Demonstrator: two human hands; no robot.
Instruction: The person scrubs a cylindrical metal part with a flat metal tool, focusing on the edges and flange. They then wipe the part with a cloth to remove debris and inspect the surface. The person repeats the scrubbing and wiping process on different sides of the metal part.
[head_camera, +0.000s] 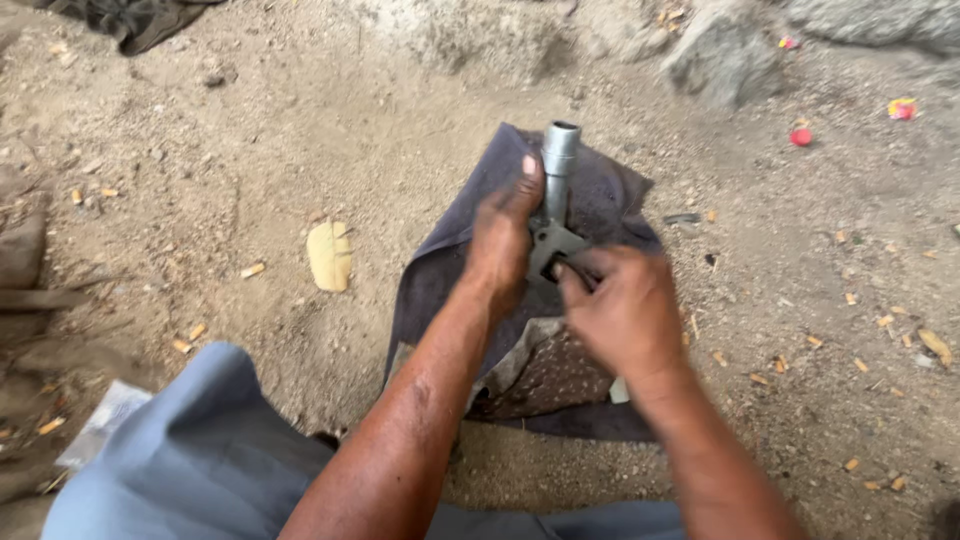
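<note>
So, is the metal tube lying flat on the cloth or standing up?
Standing up, tilted slightly. The tube rises off the dark cloth, its open end up. The left hand holds it; the right hand is at its base.

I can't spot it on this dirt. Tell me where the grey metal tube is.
In the head view the tube stands upper centre over the dark cloth, with the left hand on it and the right hand just below.

1. One possible package noted: a flat, clear plastic wrapper (103, 424), pale grey-white, roughly rectangular, lying on the dirt at lower left, beside the grey-clad knee.
2. No labels, signs or screens observed.
</note>
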